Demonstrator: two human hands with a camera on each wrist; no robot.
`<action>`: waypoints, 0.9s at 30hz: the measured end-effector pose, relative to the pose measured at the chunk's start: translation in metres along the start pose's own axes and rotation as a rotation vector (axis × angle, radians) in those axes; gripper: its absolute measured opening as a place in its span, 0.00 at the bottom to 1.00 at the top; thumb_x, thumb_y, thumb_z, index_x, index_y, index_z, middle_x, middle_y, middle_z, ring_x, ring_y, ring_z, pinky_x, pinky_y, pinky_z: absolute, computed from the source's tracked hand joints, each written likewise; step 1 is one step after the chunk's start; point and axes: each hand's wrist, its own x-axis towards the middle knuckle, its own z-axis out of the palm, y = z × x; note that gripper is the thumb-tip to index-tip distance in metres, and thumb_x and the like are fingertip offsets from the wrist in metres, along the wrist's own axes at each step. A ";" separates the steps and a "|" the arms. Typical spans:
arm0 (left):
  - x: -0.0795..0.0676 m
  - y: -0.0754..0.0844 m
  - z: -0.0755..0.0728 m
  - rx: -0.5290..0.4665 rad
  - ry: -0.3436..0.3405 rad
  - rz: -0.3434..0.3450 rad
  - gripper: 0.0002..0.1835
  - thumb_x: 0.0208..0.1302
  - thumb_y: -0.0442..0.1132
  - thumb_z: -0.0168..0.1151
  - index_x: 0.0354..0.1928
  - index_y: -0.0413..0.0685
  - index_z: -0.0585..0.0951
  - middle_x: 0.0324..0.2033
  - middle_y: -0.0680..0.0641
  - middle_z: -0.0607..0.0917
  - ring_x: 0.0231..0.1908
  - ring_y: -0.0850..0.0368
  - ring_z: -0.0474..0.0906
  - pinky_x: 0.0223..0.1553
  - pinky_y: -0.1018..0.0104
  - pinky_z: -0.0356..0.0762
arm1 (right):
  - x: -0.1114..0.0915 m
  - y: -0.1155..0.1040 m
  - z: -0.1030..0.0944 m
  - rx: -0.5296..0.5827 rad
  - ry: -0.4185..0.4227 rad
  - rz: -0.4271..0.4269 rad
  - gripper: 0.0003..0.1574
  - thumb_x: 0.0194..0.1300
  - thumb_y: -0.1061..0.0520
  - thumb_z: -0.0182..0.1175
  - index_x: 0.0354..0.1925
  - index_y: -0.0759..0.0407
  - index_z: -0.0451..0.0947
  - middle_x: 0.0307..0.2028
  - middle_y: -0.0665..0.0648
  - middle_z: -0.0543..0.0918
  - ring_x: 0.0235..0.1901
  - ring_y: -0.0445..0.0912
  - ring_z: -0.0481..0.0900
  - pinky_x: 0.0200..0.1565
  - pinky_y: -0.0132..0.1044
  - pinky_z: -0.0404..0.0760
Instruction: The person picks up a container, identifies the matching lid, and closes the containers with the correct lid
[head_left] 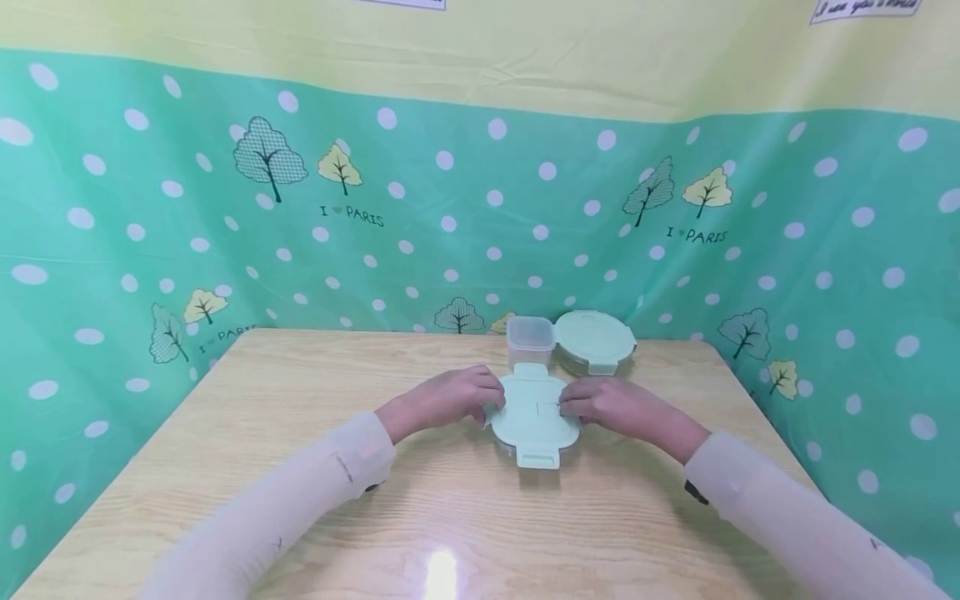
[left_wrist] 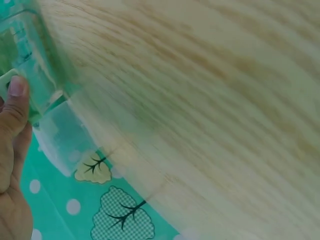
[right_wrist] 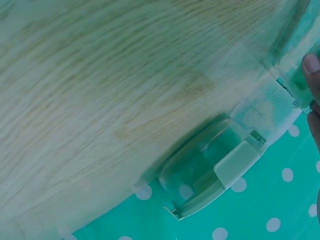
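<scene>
A clear food container with a pale green snap-lock lid (head_left: 534, 415) stands on the table, between both hands. Its front latch (head_left: 537, 457) and back latch (head_left: 531, 370) stick outward from the lid. At the container's left side, my left hand (head_left: 459, 395) grips the edge with curled fingers; in the left wrist view the thumb (left_wrist: 18, 95) lies on a pale green latch. My right hand (head_left: 617, 405) grips the opposite side, fingers bent over the lid's edge. In the right wrist view its thumb (right_wrist: 312, 70) shows against the container's side, and the rest is mostly cut off.
Behind the container stand a small clear box with a translucent lid (head_left: 530, 335) and a round container with a pale green lid (head_left: 595, 337). A green dotted curtain (head_left: 420, 208) hangs along the far edge of the wooden table (head_left: 300, 400).
</scene>
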 end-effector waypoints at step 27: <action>0.007 0.001 -0.001 0.286 -0.055 0.135 0.17 0.59 0.36 0.75 0.48 0.59 0.82 0.47 0.58 0.83 0.49 0.57 0.75 0.39 0.74 0.80 | -0.001 -0.002 -0.004 -0.053 -0.040 0.003 0.30 0.52 0.64 0.78 0.55 0.55 0.86 0.53 0.54 0.87 0.54 0.48 0.84 0.55 0.38 0.85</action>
